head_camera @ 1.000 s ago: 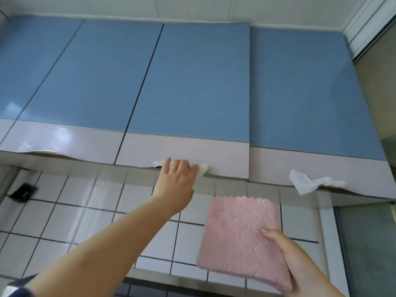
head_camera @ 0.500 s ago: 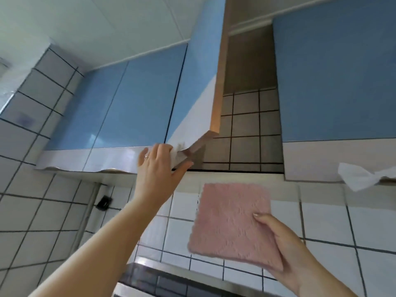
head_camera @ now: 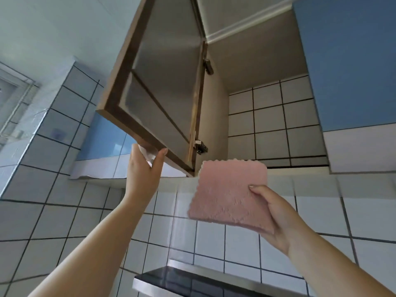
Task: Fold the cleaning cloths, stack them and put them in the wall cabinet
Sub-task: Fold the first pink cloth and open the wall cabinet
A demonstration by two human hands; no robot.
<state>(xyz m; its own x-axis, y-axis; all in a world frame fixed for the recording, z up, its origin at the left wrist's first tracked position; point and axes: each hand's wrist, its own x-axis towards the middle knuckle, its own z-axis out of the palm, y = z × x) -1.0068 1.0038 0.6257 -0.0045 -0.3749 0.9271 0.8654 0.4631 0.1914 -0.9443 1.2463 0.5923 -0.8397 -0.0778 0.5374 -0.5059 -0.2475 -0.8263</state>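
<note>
Hands: two. The left hand grips the bottom edge of the open cabinet door, thumb and fingers closed round it and a scrap of white paper.
Cloths: one folded pink stack, pinched at its right corner by the right hand, thumb on top, just below the cabinet opening.
Wall cabinet: one open, right of the left hand's grip, above the cloths; tiled back wall inside.
Closed blue doors: two in view, one to either side.
Room: white-tiled wall; a dark, steel-edged appliance below both hands.
</note>
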